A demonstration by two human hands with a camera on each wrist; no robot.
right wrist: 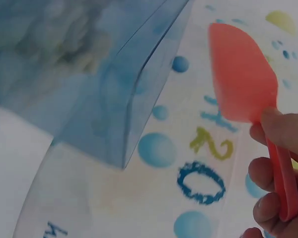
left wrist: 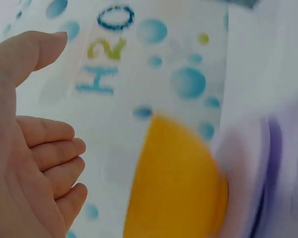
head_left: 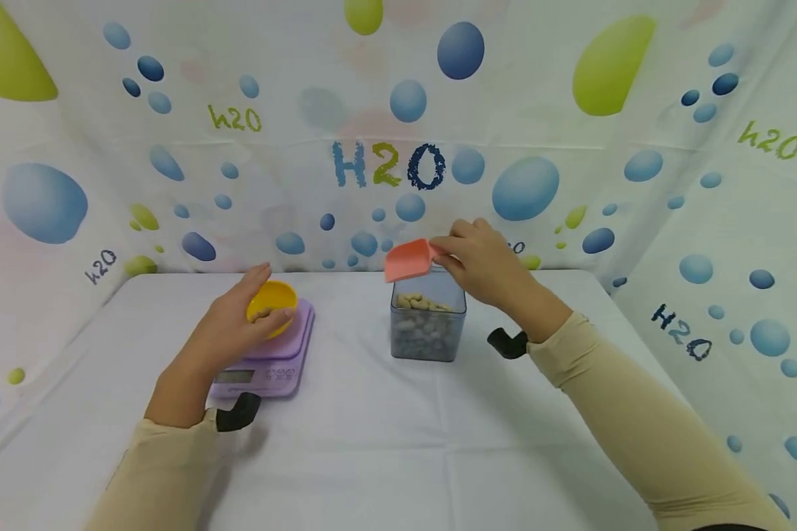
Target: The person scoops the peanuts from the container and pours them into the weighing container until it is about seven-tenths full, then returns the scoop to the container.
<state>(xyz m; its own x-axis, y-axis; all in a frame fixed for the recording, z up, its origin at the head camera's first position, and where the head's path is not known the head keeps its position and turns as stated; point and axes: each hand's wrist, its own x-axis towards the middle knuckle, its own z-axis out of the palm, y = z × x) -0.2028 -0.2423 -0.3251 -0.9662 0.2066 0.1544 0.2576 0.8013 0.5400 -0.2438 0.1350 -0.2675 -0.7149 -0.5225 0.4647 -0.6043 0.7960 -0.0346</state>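
My right hand (head_left: pixel 481 258) grips a coral-pink scoop (head_left: pixel 408 259) by its handle, the fingers curled round it in the right wrist view. The scoop is above a clear bluish square container (head_left: pixel 428 335), which holds pale, beige nut-like pieces (head_left: pixel 421 302), perhaps peanuts in the shell. On the left, a yellow bowl (head_left: pixel 272 297) stands on a lilac kitchen scale (head_left: pixel 299 346). My left hand (head_left: pixel 232 317) is beside the bowl with thumb and fingers spread apart; the left wrist view shows a gap between the fingers and the bowl (left wrist: pixel 176 183).
A white cloth covers the table (head_left: pixel 365 413). Behind it and on both sides hangs a white curtain (head_left: pixel 292 199) with blue and green dots and H2O lettering. The scale's display (head_left: pixel 234 376) faces the near side. Dark wrist mounts (head_left: pixel 239 413) show below both hands.
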